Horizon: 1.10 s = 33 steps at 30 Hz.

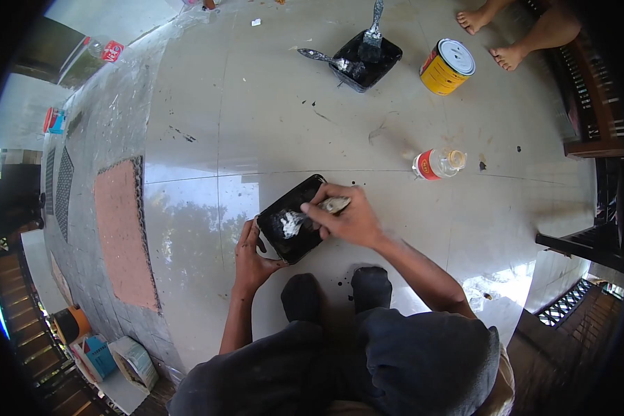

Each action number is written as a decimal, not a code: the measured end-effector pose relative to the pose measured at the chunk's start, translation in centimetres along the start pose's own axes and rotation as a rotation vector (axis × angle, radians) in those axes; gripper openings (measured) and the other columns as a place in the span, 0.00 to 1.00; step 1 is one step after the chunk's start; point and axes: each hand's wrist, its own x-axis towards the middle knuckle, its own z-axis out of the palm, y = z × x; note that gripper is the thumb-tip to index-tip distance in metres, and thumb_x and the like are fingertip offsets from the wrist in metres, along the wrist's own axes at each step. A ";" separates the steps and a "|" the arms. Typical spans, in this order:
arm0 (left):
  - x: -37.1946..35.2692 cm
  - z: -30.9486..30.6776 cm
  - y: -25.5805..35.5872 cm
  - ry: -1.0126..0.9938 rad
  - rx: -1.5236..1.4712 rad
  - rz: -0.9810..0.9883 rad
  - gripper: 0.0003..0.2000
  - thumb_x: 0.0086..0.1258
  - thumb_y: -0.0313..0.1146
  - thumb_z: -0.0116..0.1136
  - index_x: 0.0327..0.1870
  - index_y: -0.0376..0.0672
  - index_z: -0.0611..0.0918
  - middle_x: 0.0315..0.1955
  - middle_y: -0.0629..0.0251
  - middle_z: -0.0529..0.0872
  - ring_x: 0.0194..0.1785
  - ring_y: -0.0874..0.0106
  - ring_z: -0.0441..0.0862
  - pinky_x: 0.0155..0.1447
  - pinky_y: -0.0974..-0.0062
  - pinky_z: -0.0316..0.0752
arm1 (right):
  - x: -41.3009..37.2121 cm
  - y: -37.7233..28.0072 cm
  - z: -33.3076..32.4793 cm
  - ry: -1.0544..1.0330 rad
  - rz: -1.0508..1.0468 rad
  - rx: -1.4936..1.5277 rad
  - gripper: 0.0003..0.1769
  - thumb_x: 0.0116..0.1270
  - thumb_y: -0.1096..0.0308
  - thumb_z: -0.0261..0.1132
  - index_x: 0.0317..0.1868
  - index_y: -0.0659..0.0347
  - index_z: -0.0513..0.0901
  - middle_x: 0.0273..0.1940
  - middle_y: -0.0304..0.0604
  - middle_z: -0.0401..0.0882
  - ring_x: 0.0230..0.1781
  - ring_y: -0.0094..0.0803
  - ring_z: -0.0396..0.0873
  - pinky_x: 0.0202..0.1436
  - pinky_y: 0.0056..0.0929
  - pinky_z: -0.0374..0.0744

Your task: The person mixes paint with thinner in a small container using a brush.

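A black rectangular tray (302,245) sits tilted in front of my feet, its inside dark. My left hand (252,255) grips the tray's left side and lower corner, with the thumb along the near edge. In my right hand (350,217) is a paintbrush (292,222), held by its pale, worn handle. Its white-smeared head points down into the tray; whether the bristles touch the bottom is hard to make out. To the right of that hand stands a clear plastic bottle (431,164) with a red label.
Farther off, a second black tray (357,82) holds two paint-smeared brushes. Beside it is a yellow paint can (444,69) with a pale lid. Another person's bare feet (506,57) are at the upper right. A pink mat (126,232) lies on the left. Dark spots mark the tiles.
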 end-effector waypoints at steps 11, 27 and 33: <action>-0.4 -0.1 -0.2 -0.003 -0.007 -0.030 0.42 0.29 0.30 0.84 0.57 0.37 0.81 0.49 0.62 0.82 0.35 0.69 0.80 0.38 0.72 0.78 | -1.2 5.2 -1.6 0.404 -0.175 -0.312 0.13 0.62 0.68 0.75 0.29 0.65 0.79 0.19 0.40 0.80 0.19 0.23 0.80 0.27 0.26 0.79; -0.1 0.0 -0.3 0.012 -0.018 -0.008 0.42 0.30 0.32 0.85 0.57 0.36 0.81 0.50 0.61 0.81 0.35 0.69 0.80 0.38 0.72 0.78 | -3.3 4.6 0.9 0.513 -0.135 -0.259 0.11 0.68 0.71 0.72 0.31 0.65 0.78 0.22 0.41 0.83 0.20 0.21 0.83 0.23 0.22 0.78; 0.0 -0.1 0.5 -0.003 -0.014 -0.021 0.42 0.32 0.32 0.85 0.58 0.36 0.81 0.52 0.61 0.81 0.35 0.69 0.81 0.39 0.71 0.78 | -4.0 5.4 2.2 0.478 0.035 -0.077 0.12 0.67 0.72 0.72 0.30 0.64 0.76 0.19 0.40 0.80 0.18 0.19 0.79 0.23 0.24 0.76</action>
